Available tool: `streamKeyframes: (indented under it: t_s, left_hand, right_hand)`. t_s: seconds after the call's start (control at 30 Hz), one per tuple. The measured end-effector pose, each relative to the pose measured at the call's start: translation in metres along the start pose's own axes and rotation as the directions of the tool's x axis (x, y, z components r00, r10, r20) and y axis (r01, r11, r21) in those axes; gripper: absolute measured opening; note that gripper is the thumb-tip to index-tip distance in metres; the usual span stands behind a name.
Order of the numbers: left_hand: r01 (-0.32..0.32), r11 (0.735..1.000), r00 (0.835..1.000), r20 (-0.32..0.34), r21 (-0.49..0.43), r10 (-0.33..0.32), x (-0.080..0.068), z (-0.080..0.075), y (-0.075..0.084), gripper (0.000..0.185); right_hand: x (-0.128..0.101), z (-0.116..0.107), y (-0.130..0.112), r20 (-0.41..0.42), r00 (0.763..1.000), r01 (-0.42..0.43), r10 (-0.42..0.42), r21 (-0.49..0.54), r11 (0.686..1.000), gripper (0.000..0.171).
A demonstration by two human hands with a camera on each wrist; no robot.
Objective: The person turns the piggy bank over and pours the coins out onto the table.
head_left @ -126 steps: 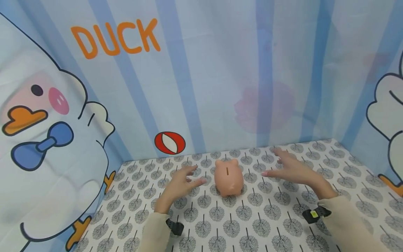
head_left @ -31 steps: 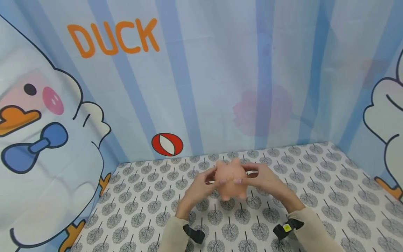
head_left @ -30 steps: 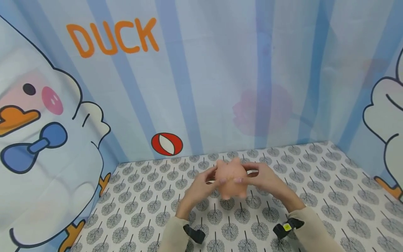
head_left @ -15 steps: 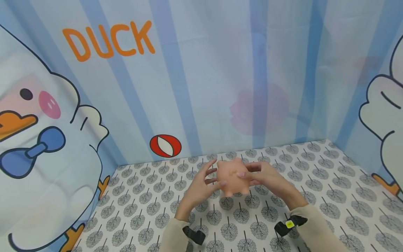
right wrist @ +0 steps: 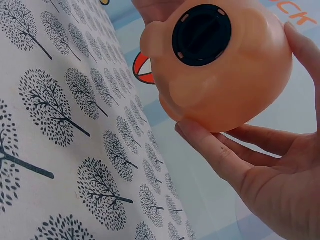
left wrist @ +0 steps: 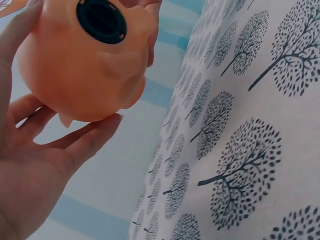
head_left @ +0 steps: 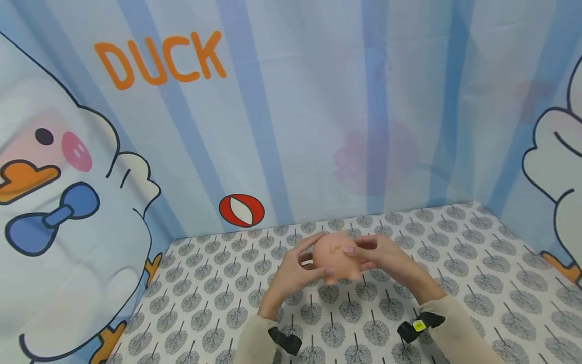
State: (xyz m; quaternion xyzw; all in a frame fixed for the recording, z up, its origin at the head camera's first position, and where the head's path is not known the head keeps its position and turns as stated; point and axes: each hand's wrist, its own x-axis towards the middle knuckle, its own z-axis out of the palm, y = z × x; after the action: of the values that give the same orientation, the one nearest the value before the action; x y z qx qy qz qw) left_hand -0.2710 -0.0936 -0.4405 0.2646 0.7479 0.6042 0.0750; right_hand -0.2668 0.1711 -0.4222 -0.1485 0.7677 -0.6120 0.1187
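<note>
Between both hands is an orange-pink piggy bank (head_left: 333, 260), raised off the tablecloth, its curly tail facing the head camera. My left hand (head_left: 293, 269) grips its left side, thumb low near a foot and fingers around the far side. On the right, my right hand (head_left: 387, 257) holds it with the thumb beside the tail. The wrist views look up at the underside, where a round black plug (right wrist: 202, 36) is set in the belly. The coin slot and snout are hidden from the head view.
A white cloth printed with grey trees (head_left: 332, 333) covers the table. Behind it hangs a blue-striped curtain (head_left: 300, 126) with duck pictures and a printed red ball (head_left: 241, 210). Black wrist cameras (head_left: 285, 340) sit at the sleeves.
Earlier the piggy bank stood on the table with hands apart; both hands then took and lifted it. In the last half second, my left fingers closed in on it and it turned slightly.
</note>
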Motion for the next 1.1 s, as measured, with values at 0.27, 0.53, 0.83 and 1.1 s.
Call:
streamKeyframes:
  t_s: [0.27, 0.53, 0.83, 1.1]
  left_hand:
    - [0.034, 0.999, 0.997, -0.066, 0.038, -0.031, 0.0022, -0.0001, -0.0021, 0.075]
    - [0.065, 0.998, 0.995, -0.079, 0.015, -0.064, 0.0006, -0.0041, -0.0038, 0.067]
    - [0.083, 0.997, 0.995, -0.060, -0.006, -0.083, 0.0011, -0.0060, -0.0056, 0.063]
    - [0.100, 0.995, 0.995, -0.023, 0.010, -0.100, -0.0008, -0.0065, -0.0053, 0.058]
  right_hand:
    - [0.0007, -0.0025, -0.0040, 0.029, 1.000, -0.005, 0.008, -0.082, 0.997, 0.068]
    - [-0.0036, -0.0054, -0.0075, -0.050, 0.996, 0.055, -0.069, -0.235, 0.970, 0.061]
    - [-0.0005, -0.0090, -0.0041, 0.148, 0.943, 0.322, -0.297, -0.191, 0.928, 0.088]
    - [-0.0041, -0.0057, 0.0006, 0.221, 0.944, 0.272, -0.247, -0.091, 0.958, 0.095]
